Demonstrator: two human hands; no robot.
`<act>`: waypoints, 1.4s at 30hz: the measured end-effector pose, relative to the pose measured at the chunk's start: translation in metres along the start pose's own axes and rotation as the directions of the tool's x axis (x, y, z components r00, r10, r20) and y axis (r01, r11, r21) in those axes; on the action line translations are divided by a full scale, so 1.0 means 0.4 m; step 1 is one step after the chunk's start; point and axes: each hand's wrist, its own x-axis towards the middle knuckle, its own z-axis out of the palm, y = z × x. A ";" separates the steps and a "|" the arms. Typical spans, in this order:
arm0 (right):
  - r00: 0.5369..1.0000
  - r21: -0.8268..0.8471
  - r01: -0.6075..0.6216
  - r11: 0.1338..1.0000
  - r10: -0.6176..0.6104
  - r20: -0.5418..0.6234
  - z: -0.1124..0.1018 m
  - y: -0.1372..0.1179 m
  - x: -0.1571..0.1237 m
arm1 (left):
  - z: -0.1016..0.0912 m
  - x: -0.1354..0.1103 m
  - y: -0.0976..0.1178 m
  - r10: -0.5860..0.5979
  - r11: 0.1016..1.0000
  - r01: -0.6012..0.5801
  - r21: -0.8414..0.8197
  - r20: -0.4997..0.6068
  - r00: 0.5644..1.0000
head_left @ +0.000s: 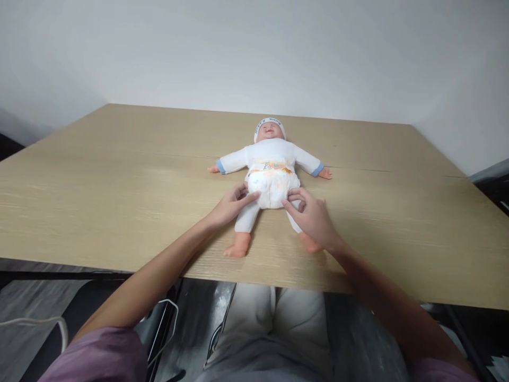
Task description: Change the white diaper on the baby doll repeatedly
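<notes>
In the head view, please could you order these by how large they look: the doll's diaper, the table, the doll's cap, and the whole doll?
1. Table
2. Whole doll
3. Diaper
4. Cap

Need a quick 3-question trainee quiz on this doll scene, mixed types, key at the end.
1. Multiple choice: what color are the sleeve cuffs on the doll?
A) red
B) blue
C) green

2. True or false: the doll lies face down.

3. Short answer: what do the left hand and right hand both touch?

Key:
1. B, blue.
2. False. It lies face up on the table, its feet toward the person.
3. The white diaper, one hand at each side, near the leg openings.
</notes>
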 end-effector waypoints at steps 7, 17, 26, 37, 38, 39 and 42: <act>0.999 -0.142 0.048 0.989 -0.048 -0.001 0.011 -0.005 0.006 | 0.013 0.002 0.009 -0.021 0.996 0.025 0.083 -0.050 0.999; 0.998 -0.140 0.011 0.990 -0.019 -0.056 0.012 0.023 0.010 | 0.016 -0.003 0.035 -0.098 0.987 0.102 -0.127 0.035 0.995; 0.960 -0.071 0.254 0.965 -0.260 -0.102 0.013 0.088 0.012 | 0.012 -0.021 -0.003 0.072 0.986 -0.048 0.157 -0.150 0.986; 0.895 -0.489 0.233 0.840 -0.382 -0.230 -0.054 0.267 0.192 | -0.143 0.087 -0.050 0.624 0.411 -0.321 0.854 -0.006 0.782; 0.904 -0.529 0.219 0.820 -0.374 -0.206 -0.050 0.274 0.226 | -0.165 0.124 -0.055 0.623 0.353 -0.286 0.891 0.004 0.783; 0.912 -0.555 0.212 0.804 -0.367 -0.182 -0.045 0.279 0.258 | -0.184 0.160 -0.059 0.612 0.314 -0.245 0.917 0.002 0.791; 0.929 -0.587 0.222 0.778 -0.351 -0.114 -0.028 0.289 0.330 | -0.228 0.246 -0.067 0.537 0.275 -0.111 0.955 -0.056 0.842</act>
